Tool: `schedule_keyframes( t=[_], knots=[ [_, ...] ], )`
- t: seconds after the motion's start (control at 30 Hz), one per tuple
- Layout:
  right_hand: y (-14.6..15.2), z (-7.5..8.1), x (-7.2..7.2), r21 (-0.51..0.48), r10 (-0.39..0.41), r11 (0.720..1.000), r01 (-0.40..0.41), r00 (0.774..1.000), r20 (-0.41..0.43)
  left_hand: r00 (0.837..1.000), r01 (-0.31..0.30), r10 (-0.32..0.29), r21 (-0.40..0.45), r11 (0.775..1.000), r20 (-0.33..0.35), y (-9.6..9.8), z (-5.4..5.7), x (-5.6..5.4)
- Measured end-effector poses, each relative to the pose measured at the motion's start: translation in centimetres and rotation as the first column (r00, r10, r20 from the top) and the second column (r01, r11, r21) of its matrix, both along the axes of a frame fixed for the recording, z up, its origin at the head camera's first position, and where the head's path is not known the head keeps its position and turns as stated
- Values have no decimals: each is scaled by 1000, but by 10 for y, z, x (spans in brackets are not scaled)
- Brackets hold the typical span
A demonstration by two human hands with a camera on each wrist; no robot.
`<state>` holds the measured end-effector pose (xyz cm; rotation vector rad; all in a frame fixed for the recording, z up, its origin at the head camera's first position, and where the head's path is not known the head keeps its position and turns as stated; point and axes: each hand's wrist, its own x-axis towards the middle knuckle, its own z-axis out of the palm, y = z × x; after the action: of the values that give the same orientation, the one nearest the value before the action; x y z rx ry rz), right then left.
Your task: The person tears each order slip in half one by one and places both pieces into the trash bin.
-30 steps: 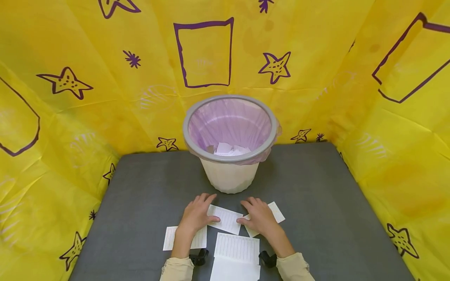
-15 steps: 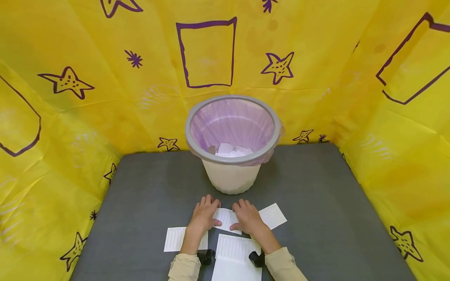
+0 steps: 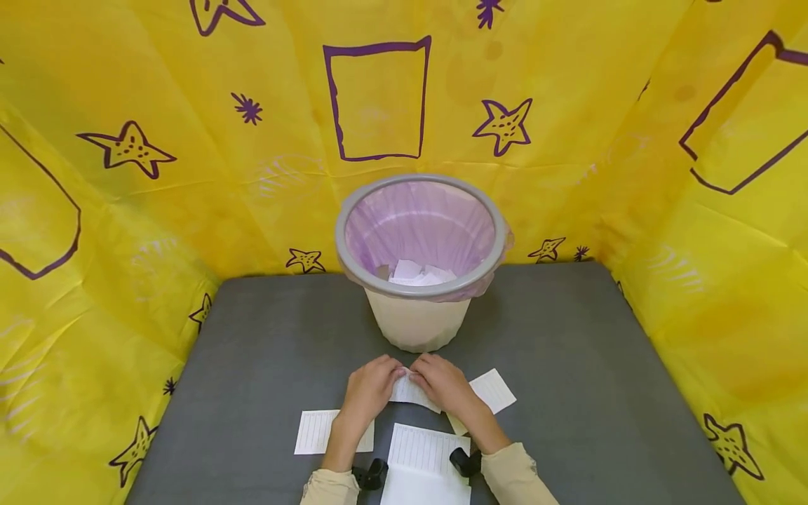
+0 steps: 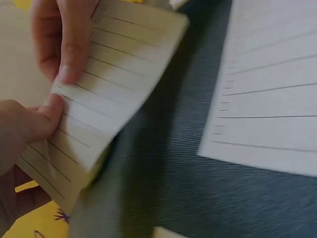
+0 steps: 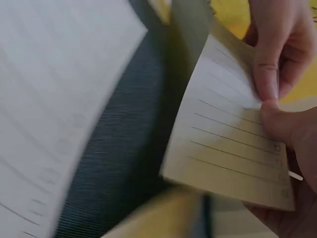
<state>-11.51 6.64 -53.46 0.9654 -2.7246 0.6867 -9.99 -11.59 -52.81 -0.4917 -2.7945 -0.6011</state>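
In the head view, my left hand and right hand meet at the far edge of a small white lined card, just in front of the bin. Both hands pinch it between thumb and fingers, the two thumbs close together. The wrist views show the lined card raised and bent along its length, a dark shadow under its near edge. In the right wrist view, the thumb of the right hand lies on the card's lined face while its other fingers are behind it.
A white wastebasket with a grey rim and purple liner stands behind, holding paper pieces. Lined cards lie left, right and nearer the body on the dark table. Yellow patterned cloth surrounds it.
Both hands have slid inward over the card until their thumbs nearly meet at its far edge. The fingers have curled round the edge, and the card has lifted and bent.
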Motion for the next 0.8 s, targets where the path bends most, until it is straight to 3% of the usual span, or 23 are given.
schedule_keyframes(
  t=[0.1, 0.2, 0.33, 0.43, 0.6, 0.67, 0.8],
  knots=[
    [5, 23, -2, -54, -3, 999, 1, 1000, -30, 995, 29, -22, 80, 996, -94, -1, 18, 0],
    [10, 50, -2, -67, 37, 997, -41, 997, -62, 978, 109, -81, 137, 985, -193, -1, 40, 1],
    [19, 86, 0, -82, 110, 989, -124, 981, -160, 938, 218, -160, 165, 962, -308, 3, 74, 4],
    [25, 110, 0, -109, 162, 975, -193, 956, -243, 905, 278, -196, 177, 944, -379, 4, 97, 7],
    [31, 146, -4, -144, 211, 950, -279, 908, -363, 862, 372, -242, 233, 898, -445, 6, 132, 4],
    [33, 158, -7, -153, 216, 943, -296, 894, -393, 853, 399, -250, 262, 879, -459, 7, 145, 2],
    [35, 176, -13, -191, 228, 929, -316, 898, -377, 847, 418, -245, 307, 855, -471, 9, 167, -4]
  ],
)
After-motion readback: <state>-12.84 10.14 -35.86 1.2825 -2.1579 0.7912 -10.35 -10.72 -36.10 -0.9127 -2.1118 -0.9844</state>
